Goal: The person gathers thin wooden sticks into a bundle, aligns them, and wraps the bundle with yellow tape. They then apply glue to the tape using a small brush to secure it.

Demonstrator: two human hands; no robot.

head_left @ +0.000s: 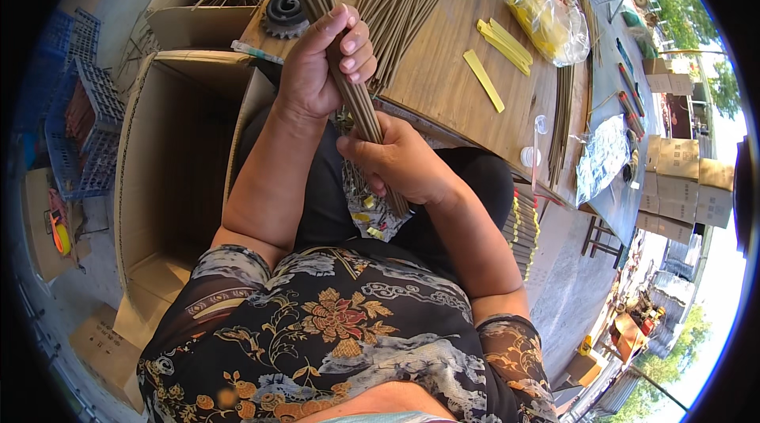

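Observation:
A long bundle of thin brown incense sticks point(360, 110) slants across in front of my body, over my lap. My left hand point(323, 62) is wrapped around its upper part, thumb lying along the sticks. Lower down, my right hand point(402, 158) grips the same bundle, and its fingertips are partly hidden behind it. The bundle's lower end rests near a patterned cloth or bag point(376, 221) between my legs. On the wooden table point(435, 110) ahead, more loose incense sticks point(412, 7) lie fanned out. Flat yellow strips point(505, 47) lie to their right.
At my left stands an open cardboard box point(174, 161), with blue plastic crates point(87, 122) beyond it. A black spiral object point(285, 11) sits on the table's left corner. A plastic bag point(542, 15) holding yellow material lies farther right. Stacked cartons point(677, 185) stand at far right.

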